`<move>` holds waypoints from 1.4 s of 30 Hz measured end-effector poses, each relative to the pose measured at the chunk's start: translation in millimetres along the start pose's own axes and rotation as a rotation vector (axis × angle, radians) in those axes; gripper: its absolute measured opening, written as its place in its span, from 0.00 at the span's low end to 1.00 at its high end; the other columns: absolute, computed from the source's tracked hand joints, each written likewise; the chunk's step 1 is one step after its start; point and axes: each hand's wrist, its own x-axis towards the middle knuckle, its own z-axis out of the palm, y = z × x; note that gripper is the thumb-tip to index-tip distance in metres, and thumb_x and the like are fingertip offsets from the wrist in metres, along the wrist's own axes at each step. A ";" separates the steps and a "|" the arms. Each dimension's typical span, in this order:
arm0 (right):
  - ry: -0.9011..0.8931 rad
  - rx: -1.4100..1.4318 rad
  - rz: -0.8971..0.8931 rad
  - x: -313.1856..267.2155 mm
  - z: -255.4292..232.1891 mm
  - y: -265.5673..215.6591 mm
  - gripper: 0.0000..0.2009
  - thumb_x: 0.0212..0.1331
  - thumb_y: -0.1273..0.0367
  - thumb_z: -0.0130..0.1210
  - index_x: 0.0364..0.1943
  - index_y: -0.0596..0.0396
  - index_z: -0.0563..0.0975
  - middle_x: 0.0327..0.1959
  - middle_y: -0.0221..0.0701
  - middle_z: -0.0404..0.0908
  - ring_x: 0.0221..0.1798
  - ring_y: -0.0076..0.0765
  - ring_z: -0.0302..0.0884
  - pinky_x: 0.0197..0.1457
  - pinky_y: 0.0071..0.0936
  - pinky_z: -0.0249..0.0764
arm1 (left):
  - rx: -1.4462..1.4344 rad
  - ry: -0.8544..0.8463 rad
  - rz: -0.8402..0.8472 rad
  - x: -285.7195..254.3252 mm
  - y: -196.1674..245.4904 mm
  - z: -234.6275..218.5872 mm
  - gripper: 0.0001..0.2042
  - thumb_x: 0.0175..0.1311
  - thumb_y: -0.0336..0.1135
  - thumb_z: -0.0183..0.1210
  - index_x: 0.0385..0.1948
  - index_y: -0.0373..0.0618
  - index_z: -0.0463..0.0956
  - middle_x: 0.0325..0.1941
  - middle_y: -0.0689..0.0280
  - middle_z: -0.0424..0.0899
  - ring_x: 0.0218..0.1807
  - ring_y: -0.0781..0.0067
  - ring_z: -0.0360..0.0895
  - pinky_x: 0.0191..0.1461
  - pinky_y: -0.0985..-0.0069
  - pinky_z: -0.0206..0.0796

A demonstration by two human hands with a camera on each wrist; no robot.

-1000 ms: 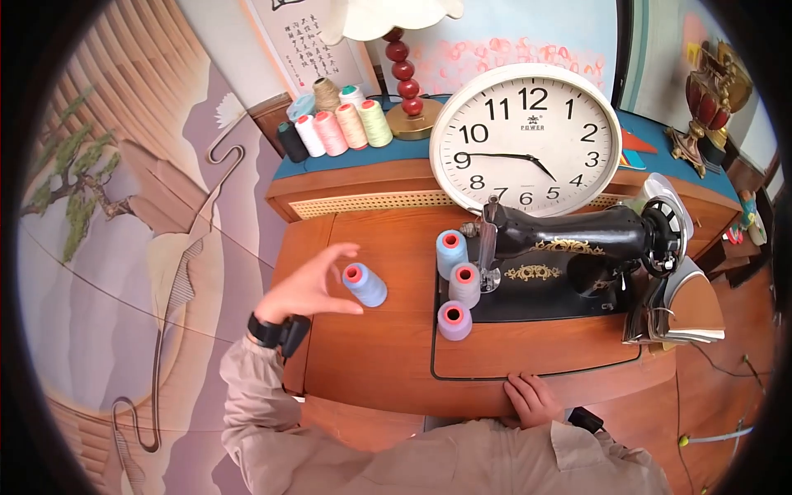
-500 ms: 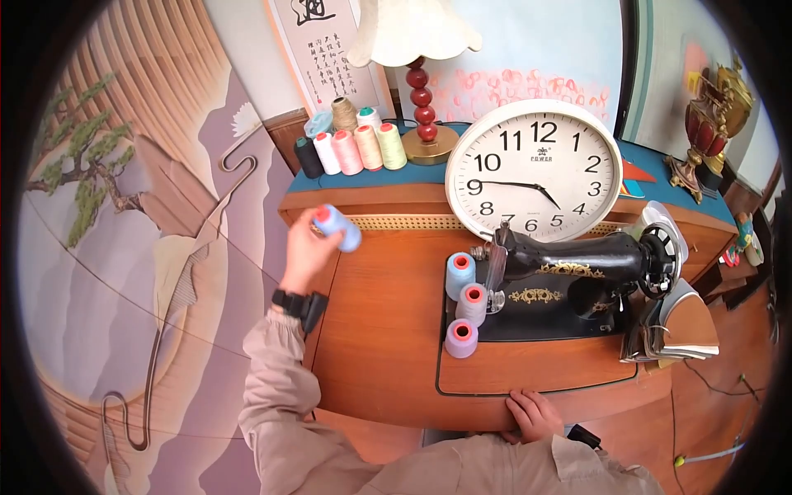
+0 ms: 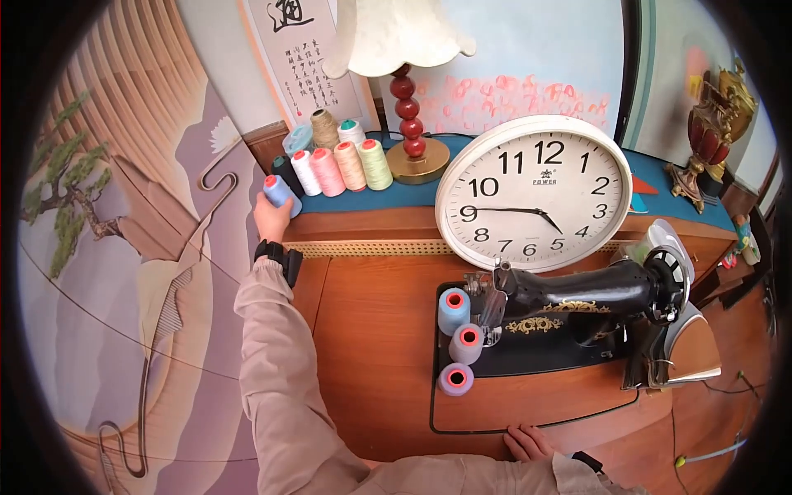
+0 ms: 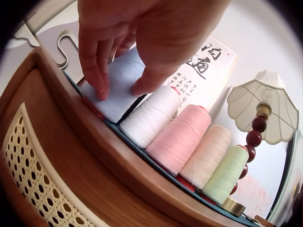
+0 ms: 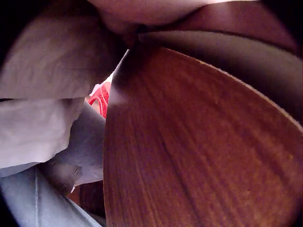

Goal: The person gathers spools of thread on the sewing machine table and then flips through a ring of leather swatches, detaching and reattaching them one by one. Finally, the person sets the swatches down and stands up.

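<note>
My left hand (image 3: 271, 218) grips a blue thread spool (image 3: 280, 195) at the left end of the blue-topped shelf. In the left wrist view, thumb and fingers lie on both sides of the blue spool, its base right at the shelf cloth. Beside it stand white (image 4: 150, 117), pink (image 4: 180, 138), peach and pale green spools in a row; a dark spool (image 3: 286, 172) is partly hidden behind. My right hand (image 3: 529, 443) rests on the table's front edge, fingers relaxed on the wood. The right wrist view shows mostly the wooden table side (image 5: 199, 142).
Light blue (image 3: 454, 311), grey (image 3: 467, 343) and purple (image 3: 455, 379) spools stand left of a black sewing machine (image 3: 569, 293). Behind it leans a large wall clock (image 3: 536, 194). A lamp (image 3: 410, 124) stands on the shelf right of the spools; fabric samples (image 3: 685, 351) lie at the right.
My left hand reached round the blue spool on the table, lifted it and carried it up and left to the shelf's spool row. The right hand stays at the table edge.
</note>
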 end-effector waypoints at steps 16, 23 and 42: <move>0.056 -0.061 -0.001 7.9 -8.4 -5.5 0.30 0.41 0.59 0.63 0.53 0.55 0.76 0.58 0.34 0.75 0.58 0.42 0.73 0.62 0.38 0.72 | -0.759 -0.826 -0.010 -191.0 132.1 -86.2 0.10 0.59 0.38 0.66 0.35 0.43 0.79 0.25 0.73 0.78 0.29 0.86 0.71 0.34 0.83 0.65; 0.109 -0.059 -0.018 8.2 -4.5 -5.5 0.35 0.33 0.57 0.69 0.53 0.55 0.76 0.58 0.33 0.75 0.57 0.42 0.73 0.61 0.37 0.73 | -0.296 -1.096 0.615 -304.1 179.0 -150.4 0.32 0.46 0.56 0.71 0.48 0.44 0.73 0.45 0.62 0.78 0.38 0.63 0.79 0.41 0.69 0.73; -0.001 0.017 0.078 8.2 -14.3 -11.6 0.29 0.43 0.61 0.62 0.54 0.55 0.75 0.59 0.33 0.75 0.59 0.42 0.73 0.64 0.39 0.71 | -0.537 -0.177 0.245 -150.1 107.3 -84.4 0.20 0.55 0.34 0.66 0.47 0.33 0.73 0.34 0.58 0.83 0.31 0.72 0.79 0.36 0.74 0.71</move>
